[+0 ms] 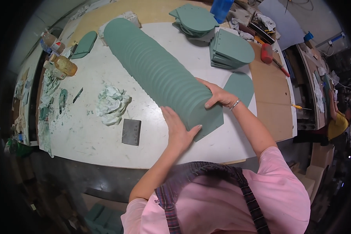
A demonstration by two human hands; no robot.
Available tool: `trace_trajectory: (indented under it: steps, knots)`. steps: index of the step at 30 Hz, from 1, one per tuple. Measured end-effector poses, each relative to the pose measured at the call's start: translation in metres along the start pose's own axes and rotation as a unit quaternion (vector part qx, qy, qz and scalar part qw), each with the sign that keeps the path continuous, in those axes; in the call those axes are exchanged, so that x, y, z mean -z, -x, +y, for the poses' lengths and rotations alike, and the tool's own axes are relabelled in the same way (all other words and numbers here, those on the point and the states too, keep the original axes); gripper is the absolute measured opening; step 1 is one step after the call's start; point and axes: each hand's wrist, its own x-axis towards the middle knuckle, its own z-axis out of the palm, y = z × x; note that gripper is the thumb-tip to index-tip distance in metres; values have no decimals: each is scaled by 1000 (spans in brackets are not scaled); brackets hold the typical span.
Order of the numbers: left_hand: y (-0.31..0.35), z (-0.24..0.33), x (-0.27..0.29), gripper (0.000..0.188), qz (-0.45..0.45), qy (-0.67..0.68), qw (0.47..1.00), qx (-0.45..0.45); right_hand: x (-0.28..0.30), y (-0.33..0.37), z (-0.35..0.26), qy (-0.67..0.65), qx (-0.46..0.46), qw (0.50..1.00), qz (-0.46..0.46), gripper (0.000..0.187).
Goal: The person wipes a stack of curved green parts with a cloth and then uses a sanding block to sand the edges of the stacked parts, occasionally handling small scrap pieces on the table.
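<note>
A long row of overlapping green round-ended panels (156,66) lies slantwise over the white tabletop, from the far left down toward me. My left hand (178,128) presses against the left edge of the nearest panels, its thumb on top of the front one. On the right edge, my right hand (221,96) wraps round the same panels, its thumb also on top. Between them the row's near end is gripped; the fingertips at the sides are partly hidden. A single green panel (240,87) lies flat just beyond my right wrist.
Stacked green panels (232,46) and another pile (193,19) sit at the back right, beside a red-headed mallet (266,54). Left of the row are a crumpled cloth (112,104), a dark grey block (131,132), a small knife (78,95) and bottles (64,65). Another person (337,124) is far right.
</note>
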Motion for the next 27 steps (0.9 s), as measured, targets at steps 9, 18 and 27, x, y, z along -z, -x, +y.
trace_trajectory:
  steps: [9,18,27]
  knots:
    - [24,-101,132,88,27,-347,936,57,-25,23,19,194,94,934,287,79]
    - [-50,17,86,61,-75,-148,917,-363,-69,-14,55,367,170,704,584,26]
    - [-129,-16,133,55,77,-160,918,-355,-70,-7,56,376,150,696,593,24]
